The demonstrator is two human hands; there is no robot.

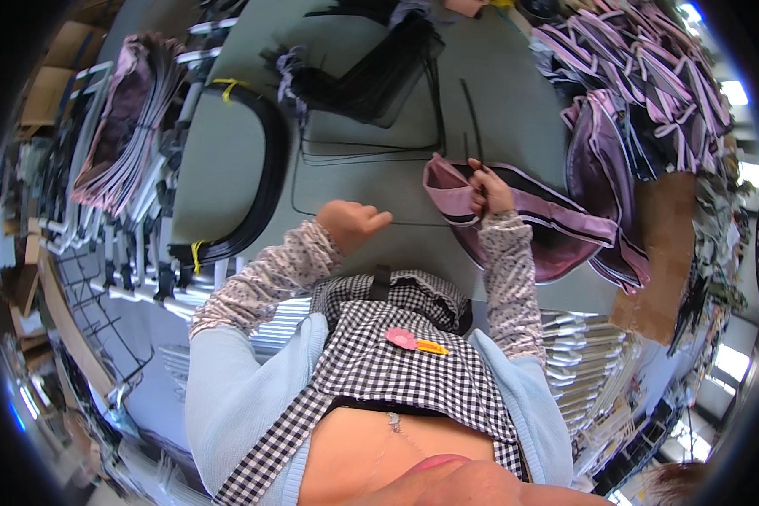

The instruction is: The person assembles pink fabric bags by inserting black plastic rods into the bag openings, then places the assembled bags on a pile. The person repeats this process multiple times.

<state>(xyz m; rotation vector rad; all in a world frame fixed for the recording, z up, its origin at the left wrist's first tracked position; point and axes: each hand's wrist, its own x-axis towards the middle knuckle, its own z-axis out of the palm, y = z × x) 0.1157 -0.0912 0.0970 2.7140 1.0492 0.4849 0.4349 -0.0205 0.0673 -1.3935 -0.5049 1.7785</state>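
Observation:
My right hand (491, 192) is closed at the open end of a pink-and-black fabric piece (565, 211). A thin black strip (471, 110) sticks up from its fingers, and a shorter dark strip stands beside it. The fabric piece has dark piping and spreads out to the right of the hand. My left hand (352, 226) is curled closed over the near part of the table, away from the fabric. A thin black cord (422, 223) runs along the table by its fingertips; whether the fingers pinch it is hidden.
A grey-green table (219, 169) carries a curved bundle of black strips (270, 160) tied with yellow, and black mesh (371, 80) farther back. Pink-and-black pieces (641, 67) pile up at the far right, near brown cardboard (662, 253). More fabric (126, 126) hangs on a white rack at the left.

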